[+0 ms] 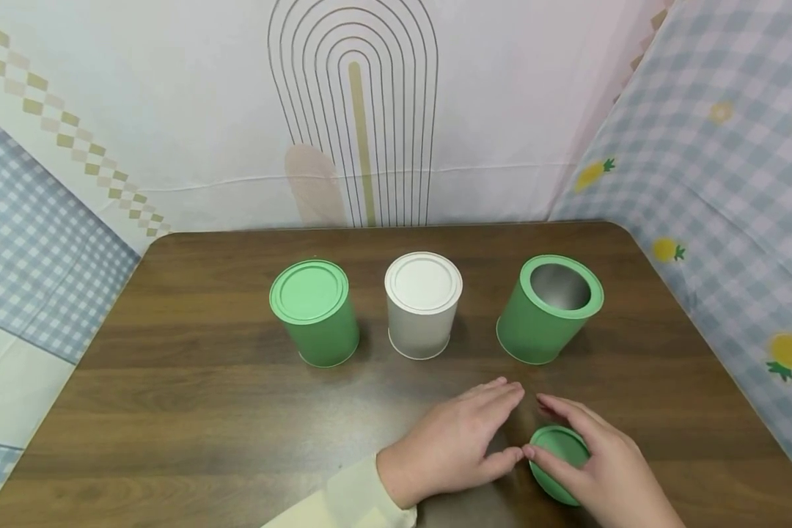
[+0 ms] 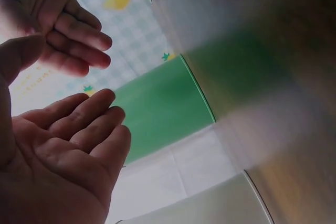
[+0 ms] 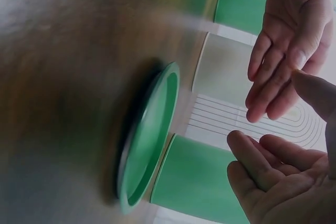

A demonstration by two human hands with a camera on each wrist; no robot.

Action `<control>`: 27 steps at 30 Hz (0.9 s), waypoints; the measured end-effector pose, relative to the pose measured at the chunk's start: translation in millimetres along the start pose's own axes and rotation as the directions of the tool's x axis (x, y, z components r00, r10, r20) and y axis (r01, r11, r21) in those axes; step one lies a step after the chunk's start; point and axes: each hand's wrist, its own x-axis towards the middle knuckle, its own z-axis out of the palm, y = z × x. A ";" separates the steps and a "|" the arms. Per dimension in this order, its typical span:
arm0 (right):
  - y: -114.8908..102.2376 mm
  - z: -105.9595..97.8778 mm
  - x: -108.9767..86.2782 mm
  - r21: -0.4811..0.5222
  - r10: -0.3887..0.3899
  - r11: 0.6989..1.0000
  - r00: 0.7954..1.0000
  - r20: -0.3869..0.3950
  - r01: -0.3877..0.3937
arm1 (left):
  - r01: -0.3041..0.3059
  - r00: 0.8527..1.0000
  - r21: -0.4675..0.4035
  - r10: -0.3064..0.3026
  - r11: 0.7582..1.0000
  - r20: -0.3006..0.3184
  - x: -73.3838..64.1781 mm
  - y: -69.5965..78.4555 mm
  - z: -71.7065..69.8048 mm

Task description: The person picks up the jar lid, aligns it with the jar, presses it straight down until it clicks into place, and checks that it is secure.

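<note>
My left hand (image 1: 452,444) is held over the table with fingers straight and nothing in it. Facing it, my right hand (image 1: 607,462) has its fingers loosely bent and also holds nothing. The two thumb tips meet in the head view. Below the right hand, a round green lid (image 1: 564,440) lies on the table, partly covered by the thumb; the right wrist view shows the lid (image 3: 149,137) with its raised rim, apart from the fingers. Beyond the hands stands an uncovered green can (image 1: 534,330) with a grey metallic inside.
A white can (image 1: 422,323) with its lid on stands at the middle of the brown wooden table (image 1: 191,425). Left of it is another green can (image 1: 323,334), lidded too. Patterned cloth (image 1: 515,110) hangs behind the table and along its sides.
</note>
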 end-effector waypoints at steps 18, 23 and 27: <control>29.6 -8.3 -24.0 -0.164 0.048 0.986 0.996 0.071 -0.036 | 0.018 0.971 0.016 -0.021 1.000 0.240 6.7 6.5 10.4; 34.6 -11.3 -28.9 -0.187 0.084 0.981 0.987 0.137 -0.057 | 0.025 0.970 0.001 -0.024 1.000 0.244 8.1 7.9 13.1; 38.9 -13.7 -31.7 -0.182 0.153 0.977 0.960 0.237 -0.111 | 0.030 0.963 -0.024 -0.023 0.999 0.268 9.9 9.0 14.6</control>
